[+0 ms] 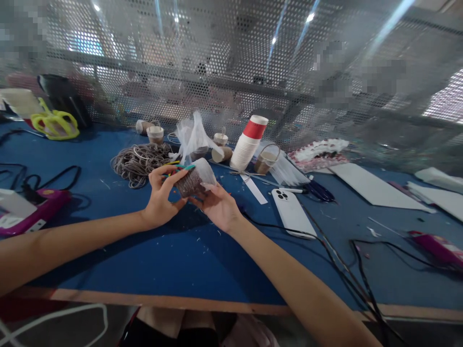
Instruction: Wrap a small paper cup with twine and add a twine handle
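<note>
Between my two hands is a paper cup (191, 181), tilted on its side, its wall wrapped in brown-grey cord and its white part facing right. My left hand (161, 198) grips the wrapped side, fingers on top and thumb below. On the right end, my right hand (221, 205) holds the cup with its fingers bent around the rim and underside. A small teal item (186, 167) shows at my left fingertips; its kind is unclear. Just behind lies a loose heap of grey cord (141, 163), next to a bundle of white translucent strips (195, 137).
Behind stand a stack of paper cups (246, 152) with a red band and several cord-wrapped cups, one a handled basket (266, 161). A white phone (293, 212) and black cable lie right. Purple power strips (47, 209) flank the blue table (173, 270). A perforated metal screen (217, 72) rises behind.
</note>
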Tool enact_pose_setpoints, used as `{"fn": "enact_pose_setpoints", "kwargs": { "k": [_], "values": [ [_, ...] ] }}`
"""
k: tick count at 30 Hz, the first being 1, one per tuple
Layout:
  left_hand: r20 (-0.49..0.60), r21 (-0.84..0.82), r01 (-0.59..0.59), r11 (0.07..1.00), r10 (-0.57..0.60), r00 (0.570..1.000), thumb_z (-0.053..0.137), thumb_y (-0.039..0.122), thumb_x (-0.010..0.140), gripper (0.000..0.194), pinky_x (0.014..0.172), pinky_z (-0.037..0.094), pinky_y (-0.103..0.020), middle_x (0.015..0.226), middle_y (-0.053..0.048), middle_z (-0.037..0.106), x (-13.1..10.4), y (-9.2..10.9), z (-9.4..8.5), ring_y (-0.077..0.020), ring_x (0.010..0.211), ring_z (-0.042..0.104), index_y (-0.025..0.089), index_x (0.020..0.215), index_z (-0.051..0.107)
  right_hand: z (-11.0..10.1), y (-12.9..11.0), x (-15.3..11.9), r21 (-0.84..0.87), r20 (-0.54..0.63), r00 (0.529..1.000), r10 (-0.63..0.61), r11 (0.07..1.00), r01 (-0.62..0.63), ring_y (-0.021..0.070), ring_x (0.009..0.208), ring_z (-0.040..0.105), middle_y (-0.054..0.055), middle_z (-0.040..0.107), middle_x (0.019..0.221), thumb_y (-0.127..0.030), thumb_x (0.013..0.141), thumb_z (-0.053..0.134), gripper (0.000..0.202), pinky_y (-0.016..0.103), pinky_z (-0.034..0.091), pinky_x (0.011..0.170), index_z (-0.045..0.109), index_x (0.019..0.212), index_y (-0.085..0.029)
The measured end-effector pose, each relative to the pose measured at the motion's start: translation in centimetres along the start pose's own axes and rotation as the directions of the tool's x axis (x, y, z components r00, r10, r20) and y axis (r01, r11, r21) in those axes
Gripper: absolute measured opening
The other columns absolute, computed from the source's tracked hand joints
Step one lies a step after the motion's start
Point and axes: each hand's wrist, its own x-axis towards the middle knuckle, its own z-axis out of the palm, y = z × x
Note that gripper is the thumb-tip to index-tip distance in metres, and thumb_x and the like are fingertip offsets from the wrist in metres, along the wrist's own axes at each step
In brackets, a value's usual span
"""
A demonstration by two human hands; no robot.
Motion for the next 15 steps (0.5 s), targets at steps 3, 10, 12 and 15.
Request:
{"fn": "enact_pose_setpoints", "kwargs": {
  "k": [3,10,12,15],
  "values": [
    [0.056,-0.095,0.022,0.995,-0.016,0.998,0.071,0.022,0.068,0.066,0.090,0.045,-0.042,0.119,-0.010,0.041,0.0,-0.1,-0.1,-0.0269,0.115,0.042,0.026,0.128,0.044,-0.2,-0.5,0.1,-0.045,-0.047,0.996,-0.077,0.996,0.075,0.0194,0.098,0.061,0.000,0.066,0.099,-0.033,0.064,0.066,0.031,0.040,0.050,0.086,0.052,0.091,-0.027],
    [0.319,-0.586,0.306,0.750,-0.134,0.938,0.077,0.028,0.063,0.103,0.086,0.050,-0.040,0.134,-0.011,0.030,-0.4,-1.2,1.4,-0.0209,0.105,0.054,0.038,0.139,0.009,-1.0,-0.2,0.5,-0.373,-0.106,0.940,-0.323,0.889,0.264,0.0212,0.109,0.056,0.004,0.060,0.114,-0.029,0.057,0.075,0.056,0.041,0.047,0.094,0.043,0.103,-0.026],
    [0.395,-0.614,0.397,0.682,-0.170,0.903,0.080,0.029,0.060,0.109,0.092,0.047,-0.043,0.139,-0.012,0.027,-0.3,-1.3,1.6,-0.0230,0.110,0.053,0.039,0.140,0.007,-1.1,0.0,0.4,-0.501,-0.039,0.918,-0.394,0.803,0.323,0.0227,0.112,0.055,0.008,0.056,0.120,-0.029,0.058,0.075,0.061,0.043,0.045,0.096,0.041,0.109,-0.025],
    [0.464,-0.607,0.504,0.614,-0.241,0.852,0.081,0.032,0.058,0.111,0.103,0.038,-0.047,0.144,-0.014,0.027,0.1,-1.3,1.4,-0.0289,0.125,0.043,0.034,0.143,0.010,-1.0,0.2,0.2,-0.674,0.125,0.866,-0.485,0.598,0.432,0.0251,0.119,0.050,0.011,0.050,0.129,-0.028,0.059,0.076,0.070,0.045,0.038,0.103,0.040,0.119,-0.024]
  ]
}}
